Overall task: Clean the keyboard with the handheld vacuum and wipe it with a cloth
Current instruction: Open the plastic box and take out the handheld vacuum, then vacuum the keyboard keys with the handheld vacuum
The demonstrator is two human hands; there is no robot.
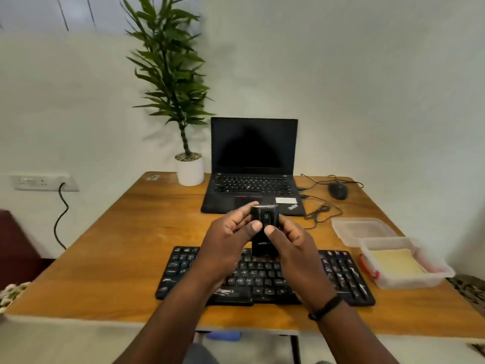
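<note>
A: Keyboard [265, 277] is laid flat near the front edge of the table [126, 232], below both hands. Handheld vacuum [264, 227] is held upright above its top rows, apart from the keys as far as can be judged.

B: Grip?

A: Vacuum is grasped by both. Left hand [228, 240] is curled round its left side, right hand [291, 245] round its right; both thumbs are pressed on the front face near what looks like a switch. Whether it is running can't be told.

B: Risks?

A: Judged only: keys could be knocked or popped if the nozzle is dropped hard onto them. Suction may be wasted if the switch is missed. The two-thumb pinch looks light, so a slip onto the keys is possible.

B: Cloth?

A: A pale folded thing, probably the cloth [393, 264], is seen in the open plastic container [414, 279] just right of the keyboard; its lid [362, 229] is laid behind it.

B: Rest?

A: Wooden tabletop. Open laptop [253, 166] with dark screen at the back, mouse [338, 191] with loose cable to its right, potted plant [189, 164] to its left. Plain white wall, wall socket [44, 182] with a cord plugged in.
</note>
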